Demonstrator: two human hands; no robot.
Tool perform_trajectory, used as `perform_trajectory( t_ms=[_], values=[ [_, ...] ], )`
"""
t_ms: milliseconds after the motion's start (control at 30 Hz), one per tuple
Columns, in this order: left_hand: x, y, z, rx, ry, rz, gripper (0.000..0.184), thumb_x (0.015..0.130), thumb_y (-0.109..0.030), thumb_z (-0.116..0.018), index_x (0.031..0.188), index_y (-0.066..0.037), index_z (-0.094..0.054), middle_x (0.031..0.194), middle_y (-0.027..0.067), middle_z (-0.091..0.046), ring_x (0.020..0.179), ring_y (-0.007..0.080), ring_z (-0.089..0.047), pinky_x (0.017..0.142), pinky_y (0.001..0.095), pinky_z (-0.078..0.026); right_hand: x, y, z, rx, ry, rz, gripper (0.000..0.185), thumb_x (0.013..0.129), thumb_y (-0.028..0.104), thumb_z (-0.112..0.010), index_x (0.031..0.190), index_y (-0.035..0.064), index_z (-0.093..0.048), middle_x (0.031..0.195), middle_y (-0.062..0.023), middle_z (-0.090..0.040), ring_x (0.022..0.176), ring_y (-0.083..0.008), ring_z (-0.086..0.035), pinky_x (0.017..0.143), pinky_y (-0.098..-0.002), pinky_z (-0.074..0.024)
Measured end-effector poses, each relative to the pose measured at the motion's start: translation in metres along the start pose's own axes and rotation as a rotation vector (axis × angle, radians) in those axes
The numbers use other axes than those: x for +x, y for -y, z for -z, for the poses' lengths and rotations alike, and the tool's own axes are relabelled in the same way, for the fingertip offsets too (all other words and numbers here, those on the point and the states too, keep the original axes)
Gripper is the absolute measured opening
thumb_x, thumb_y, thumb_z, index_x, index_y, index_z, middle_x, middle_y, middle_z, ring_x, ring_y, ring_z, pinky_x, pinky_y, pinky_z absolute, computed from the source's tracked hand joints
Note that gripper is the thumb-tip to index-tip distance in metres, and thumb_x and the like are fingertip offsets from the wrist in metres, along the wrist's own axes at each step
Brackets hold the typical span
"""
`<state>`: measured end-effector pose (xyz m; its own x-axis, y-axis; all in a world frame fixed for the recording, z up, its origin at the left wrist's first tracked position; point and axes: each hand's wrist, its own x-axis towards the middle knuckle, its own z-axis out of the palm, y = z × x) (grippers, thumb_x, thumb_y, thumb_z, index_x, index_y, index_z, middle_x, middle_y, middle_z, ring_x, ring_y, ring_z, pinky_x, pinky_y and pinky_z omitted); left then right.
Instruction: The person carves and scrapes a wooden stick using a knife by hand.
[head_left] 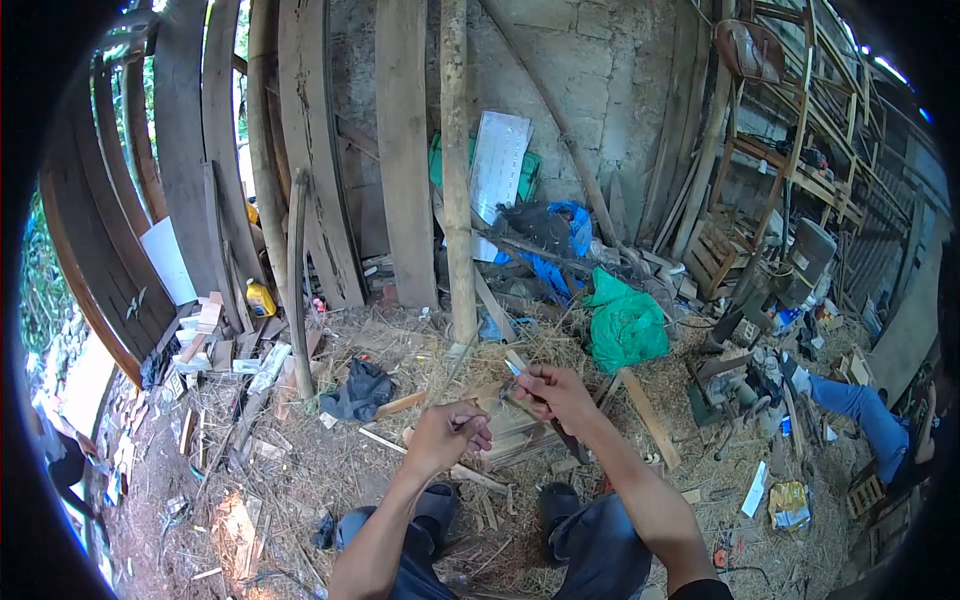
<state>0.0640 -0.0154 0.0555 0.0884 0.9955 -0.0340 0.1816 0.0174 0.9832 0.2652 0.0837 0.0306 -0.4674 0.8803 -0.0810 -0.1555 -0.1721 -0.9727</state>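
My right hand (556, 394) is closed around a slim, short object (515, 366) with a pale tan end and a whitish-blue part; its exact kind is unclear. A little lower and to the left, my left hand (450, 438) has its fingers curled in a pinch, and whatever lies between them is too small to tell. The two hands are apart, above pale wooden boards (520, 440) on the straw-strewn ground. Just under my right wrist shows a dark flat piece (570, 441), partly hidden by the hand.
A wooden post (457, 180) stands ahead. Around it lie a green plastic bag (627, 325), a black bag (358, 390) and a loose plank (650, 420). A yellow bottle (261, 298) is at left. Another person's leg in jeans (850, 400) reaches in from the right, near a cluttered pile.
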Motion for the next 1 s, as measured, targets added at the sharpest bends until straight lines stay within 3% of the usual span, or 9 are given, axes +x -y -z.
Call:
perform_trajectory(
  t_ms=[67,133,267,467,533,667,833,900,1000],
  values=[
    [-0.001,0.007,0.007,-0.084,0.0,-0.073,0.011,0.09,-0.003,-0.054,0.092,0.005,-0.061,0.075,0.0101,-0.065,0.067,0.0156,-0.066,0.058,0.0259,-0.053,0.006,0.014,0.009,0.005,-0.062,-0.014,0.014,0.088,0.017,-0.062,0.084,0.0031,-0.062,0.062,0.0002,-0.053,0.044,-0.0056,-0.04,0.039,-0.0212,-0.0277],
    [-0.003,0.014,0.018,-0.081,0.012,-0.078,0.011,0.09,-0.002,-0.054,0.092,0.005,-0.061,0.075,0.0103,-0.065,0.067,0.0159,-0.066,0.058,0.0261,-0.053,0.017,0.023,0.052,0.14,-0.333,0.072,0.014,0.088,0.017,-0.062,0.088,0.0036,-0.061,0.067,0.0004,-0.055,0.044,-0.0053,-0.038,0.039,-0.0202,-0.0272],
    [0.0,0.025,0.031,-0.077,0.011,-0.058,0.01,0.09,-0.002,-0.054,0.092,0.005,-0.061,0.075,0.0106,-0.066,0.067,0.0165,-0.066,0.058,0.0263,-0.053,0.005,0.026,0.086,0.251,-0.383,0.165,0.017,0.088,0.019,-0.062,0.094,0.0032,-0.06,0.073,-0.0001,-0.057,0.045,-0.0048,-0.037,0.04,-0.0195,-0.0263],
    [0.002,0.013,0.026,-0.05,-0.104,-0.09,0.011,0.088,0.001,-0.053,0.095,0.007,-0.059,0.077,0.0114,-0.066,0.07,0.0159,-0.066,0.062,0.0265,-0.053,-0.003,0.022,0.034,0.216,-0.302,0.239,0.019,0.09,0.019,-0.06,0.099,0.0029,-0.059,0.075,-0.0013,-0.058,0.047,-0.0043,-0.038,0.039,-0.0193,-0.0258],
    [0.003,0.009,0.02,0.008,-0.099,-0.106,0.011,0.088,0.001,-0.053,0.095,0.007,-0.059,0.077,0.0116,-0.066,0.07,0.0158,-0.066,0.063,0.0264,-0.053,-0.005,0.021,0.006,0.13,-0.209,0.107,0.018,0.09,0.018,-0.059,0.099,0.0025,-0.06,0.075,-0.0016,-0.059,0.047,-0.0044,-0.039,0.039,-0.019,-0.0264],
    [0.002,0.008,0.011,0.076,-0.009,-0.159,0.01,0.089,-0.002,-0.054,0.095,0.005,-0.059,0.079,0.0109,-0.066,0.072,0.0149,-0.066,0.064,0.0255,-0.053,-0.003,0.028,-0.002,0.139,-0.195,0.217,0.022,0.091,0.016,-0.057,0.106,-0.0001,-0.056,0.073,-0.0033,-0.059,0.046,-0.0048,-0.039,0.04,-0.0194,-0.0273],
    [0.012,0.018,-0.003,0.0,0.037,-0.2,0.012,0.09,-0.007,-0.055,0.097,0.003,-0.059,0.078,0.0091,-0.066,0.065,0.0128,-0.063,0.059,0.025,-0.051,-0.012,0.016,-0.013,0.054,0.002,0.07,0.017,0.091,0.016,-0.058,0.091,-0.001,-0.059,0.071,-0.0023,-0.058,0.046,-0.0046,-0.039,0.04,-0.0198,-0.0266],
    [0.012,0.006,-0.012,-0.129,0.006,-0.081,0.016,0.093,-0.015,-0.055,0.096,0.0,-0.06,0.073,0.0029,-0.06,0.061,0.0087,-0.056,0.055,0.0232,-0.045,-0.012,0.01,-0.024,0.051,0.075,0.031,0.017,0.09,0.016,-0.059,0.09,-0.0011,-0.06,0.071,-0.0021,-0.058,0.047,-0.0046,-0.039,0.04,-0.0197,-0.027],
    [0.012,0.009,-0.018,-0.087,-0.09,-0.077,0.015,0.093,-0.015,-0.055,0.095,0.0,-0.06,0.069,0.0007,-0.056,0.059,0.0061,-0.051,0.052,0.0224,-0.04,-0.012,0.013,-0.022,0.04,0.091,-0.046,0.016,0.09,0.015,-0.058,0.088,-0.0002,-0.061,0.071,-0.0019,-0.058,0.047,-0.0045,-0.039,0.041,-0.0195,-0.0279]
  ],
)
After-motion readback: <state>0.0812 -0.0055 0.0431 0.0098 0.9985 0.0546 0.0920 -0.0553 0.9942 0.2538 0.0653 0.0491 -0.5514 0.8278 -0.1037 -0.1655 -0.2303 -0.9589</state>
